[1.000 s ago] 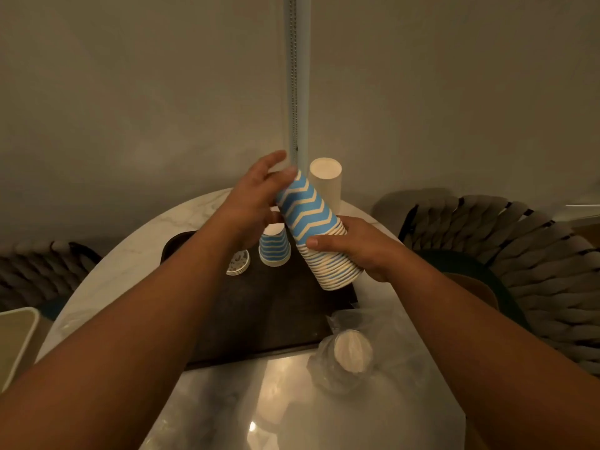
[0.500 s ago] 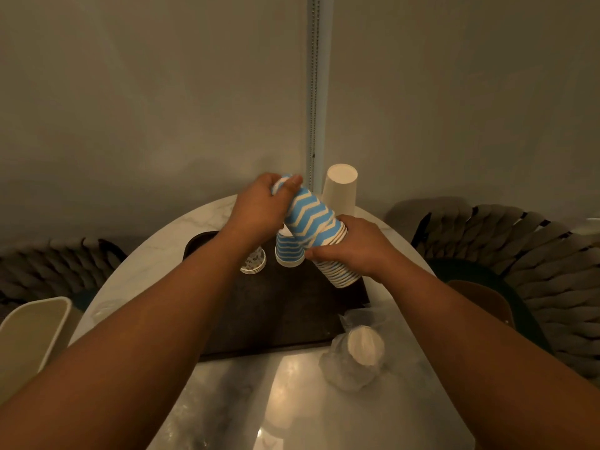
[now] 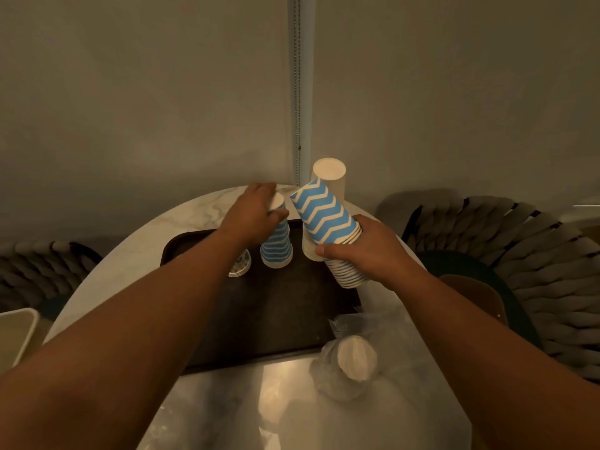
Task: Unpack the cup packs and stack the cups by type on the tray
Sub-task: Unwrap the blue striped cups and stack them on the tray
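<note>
A dark tray [image 3: 266,313] lies on the round marble table. My right hand [image 3: 363,251] grips a tilted stack of blue zigzag cups [image 3: 328,222] above the tray's right side. My left hand [image 3: 253,216] holds the top of a short upside-down stack of blue striped cups [image 3: 276,245] that stands on the tray. Behind the tilted stack rises a tall stack of plain cream cups [image 3: 329,177]. A small patterned cup stack [image 3: 242,264] sits by my left wrist, partly hidden.
A pack of white cups in clear plastic wrap [image 3: 352,362] lies on the table [image 3: 130,254] in front of the tray, with loose plastic around it. Woven chairs [image 3: 506,254] stand at both sides. A white bin [image 3: 16,332] is at the left edge.
My left hand has come off the top of the zigzag stack and moved down left onto the striped stack on the tray. That stack now looks taller. The right hand keeps its grip.
</note>
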`<state>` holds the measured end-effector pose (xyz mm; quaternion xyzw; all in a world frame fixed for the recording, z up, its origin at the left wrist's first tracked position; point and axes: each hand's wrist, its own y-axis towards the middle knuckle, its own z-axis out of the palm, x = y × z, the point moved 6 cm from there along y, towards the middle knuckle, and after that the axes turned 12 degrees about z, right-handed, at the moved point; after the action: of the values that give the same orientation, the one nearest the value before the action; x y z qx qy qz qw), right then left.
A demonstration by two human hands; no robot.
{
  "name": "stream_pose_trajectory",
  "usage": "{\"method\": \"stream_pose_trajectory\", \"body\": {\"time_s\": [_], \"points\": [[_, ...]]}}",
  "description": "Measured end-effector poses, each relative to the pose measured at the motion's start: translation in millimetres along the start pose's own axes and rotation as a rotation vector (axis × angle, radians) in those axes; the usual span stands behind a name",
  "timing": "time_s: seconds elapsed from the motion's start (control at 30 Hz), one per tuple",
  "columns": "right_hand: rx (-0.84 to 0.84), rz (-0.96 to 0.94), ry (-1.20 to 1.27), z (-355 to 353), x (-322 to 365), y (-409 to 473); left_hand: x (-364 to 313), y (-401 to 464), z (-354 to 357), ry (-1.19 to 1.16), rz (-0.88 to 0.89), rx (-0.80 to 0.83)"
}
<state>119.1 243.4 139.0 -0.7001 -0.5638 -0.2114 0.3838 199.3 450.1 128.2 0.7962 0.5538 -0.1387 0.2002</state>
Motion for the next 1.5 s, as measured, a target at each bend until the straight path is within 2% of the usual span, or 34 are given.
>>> {"method": "stream_pose_trajectory", "body": {"time_s": [0.2,0.37,0.43,0.5,0.53,0.57,0.6,0.63,0.67,0.77,0.83,0.9,1.03,1.2,1.27,1.33,1.4,1.43,1.5], "points": [[0.018,0.019,0.041,1,-2,5,12,-3,43,0.023,-0.025,0.153],[0.077,0.041,0.142,3,-4,4,17,-8,51,-0.003,-0.088,0.228],[0.139,0.057,0.252,5,-4,1,7,-6,31,-0.04,-0.072,0.115],[0.243,0.076,0.363,7,-2,-3,-9,-8,-4,-0.274,-0.088,-0.182],[0.297,0.083,0.398,10,1,-5,-18,-11,-19,-0.5,-0.109,-0.294],[0.347,0.087,0.423,12,3,-6,-29,-14,-27,-0.765,-0.142,-0.32],[0.388,0.091,0.444,14,5,-7,-43,-18,-30,-1.003,-0.17,-0.267],[0.426,0.092,0.462,17,7,-8,-53,-23,-29,-1.138,-0.183,-0.196],[0.462,0.092,0.48,19,9,-9,-62,-28,-29,-1.178,-0.168,-0.142],[0.569,0.063,0.477,26,17,-16,-63,-41,-30,-1.128,-0.182,-0.167],[0.564,0.027,0.411,29,23,-21,-59,-44,-30,-1.152,-0.22,-0.195],[0.451,-0.003,0.311,30,26,-20,-58,-47,-33,-1.123,-0.223,-0.228],[0.117,-0.063,-0.004,22,33,-16,-55,-53,-37,-1.033,-0.245,-0.329],[0.073,-0.067,-0.067,19,28,-15,-52,-53,-34,-1.004,-0.241,-0.16],[0.046,-0.038,-0.08,18,23,-13,-45,-43,-45,-1.024,-0.238,-0.251],[0.022,-0.006,-0.068,13,16,-11,-29,-31,-68,-0.998,-0.229,-0.444],[0.011,0.026,-0.046,7,8,-8,-14,-22,-88,-0.765,-0.204,-0.584],[0.011,0.042,-0.014,4,3,-7,-11,-18,-92,-0.606,-0.178,-0.592],[0.024,0.069,0.073,2,-4,-3,-10,-10,-77,-0.343,-0.11,-0.467]]}}
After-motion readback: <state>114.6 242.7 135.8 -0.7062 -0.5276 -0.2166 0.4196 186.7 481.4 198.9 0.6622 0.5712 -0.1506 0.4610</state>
